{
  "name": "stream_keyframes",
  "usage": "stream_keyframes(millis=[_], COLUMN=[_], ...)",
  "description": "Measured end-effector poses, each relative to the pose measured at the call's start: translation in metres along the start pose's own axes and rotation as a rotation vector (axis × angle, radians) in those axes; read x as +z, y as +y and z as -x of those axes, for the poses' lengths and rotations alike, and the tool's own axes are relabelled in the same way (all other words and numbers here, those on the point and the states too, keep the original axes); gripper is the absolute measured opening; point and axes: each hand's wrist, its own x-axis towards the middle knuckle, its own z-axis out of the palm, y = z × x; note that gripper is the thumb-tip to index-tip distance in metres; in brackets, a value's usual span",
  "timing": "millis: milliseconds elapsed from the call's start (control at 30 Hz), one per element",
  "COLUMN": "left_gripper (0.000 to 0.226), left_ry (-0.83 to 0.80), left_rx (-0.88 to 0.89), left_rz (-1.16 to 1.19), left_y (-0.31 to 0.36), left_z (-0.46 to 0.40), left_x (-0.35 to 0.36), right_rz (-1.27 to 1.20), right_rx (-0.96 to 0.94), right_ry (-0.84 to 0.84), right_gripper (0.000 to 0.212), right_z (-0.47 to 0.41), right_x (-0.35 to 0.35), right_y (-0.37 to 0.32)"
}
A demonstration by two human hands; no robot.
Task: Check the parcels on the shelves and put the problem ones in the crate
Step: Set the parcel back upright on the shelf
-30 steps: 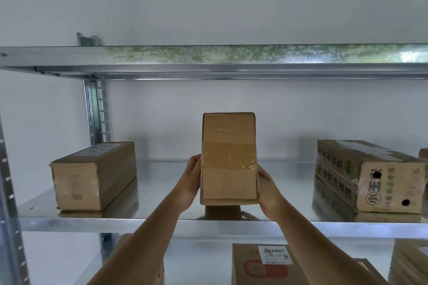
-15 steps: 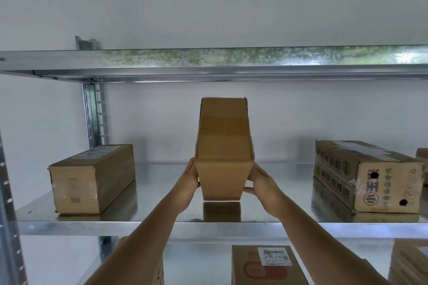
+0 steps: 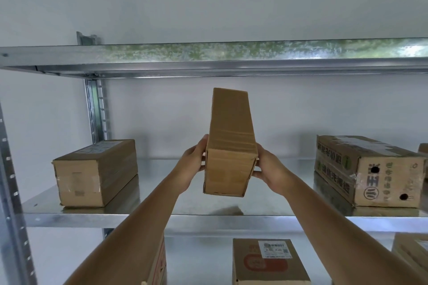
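Parcel (image 3: 231,146) between left hand (image 3: 193,164), right hand (image 3: 271,169).

What you can't make out

Your fingers (image 3: 256,172) vanish behind the held parcel (image 3: 229,146); at five o'clock, the label (image 3: 275,249) print blurs, unreadable.

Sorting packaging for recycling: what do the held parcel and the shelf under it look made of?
The held parcel looks like plain brown corrugated cardboard, matte, with glossy clear tape banding its middle. The shelf appears to be galvanized steel sheet: silvery, mottled, and faintly reflecting the boxes. The exact alloy or coating can't be told.
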Motion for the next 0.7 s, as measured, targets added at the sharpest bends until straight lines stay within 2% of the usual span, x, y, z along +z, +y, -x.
stream_keyframes(millis=[33,167,200,300,433,700], left_gripper=[0.057,0.100,0.099,0.079,0.072,0.061], left_ry=[0.023,0.051,0.043,0.019,0.008,-0.003], left_rx=[0.012,0.036,0.024,-0.040,-0.135,-0.185], left_rz=[-0.001,0.034,0.049,0.068,0.062,0.101], left_y=[0.002,0.004,0.005,0.007,0.007,0.001], left_z=[0.000,0.000,-0.001,-0.004,-0.006,-0.004], left_x=[0.000,-0.002,-0.002,-0.004,-0.008,-0.006], right_rz=[-0.001,0.008,0.012,0.043,0.016,0.012], right_rx=[-0.001,0.016,0.024,0.037,0.054,0.054], right_ry=[0.001,0.025,0.023,0.000,0.005,-0.002], right_gripper=[0.037,0.043,0.046,0.050,0.048,0.045], right_z=[0.000,-0.002,-0.002,0.000,0.004,0.010], right_x=[0.001,0.001,0.001,0.002,0.000,0.001], right_y=[0.000,0.001,0.001,-0.004,-0.009,-0.008])
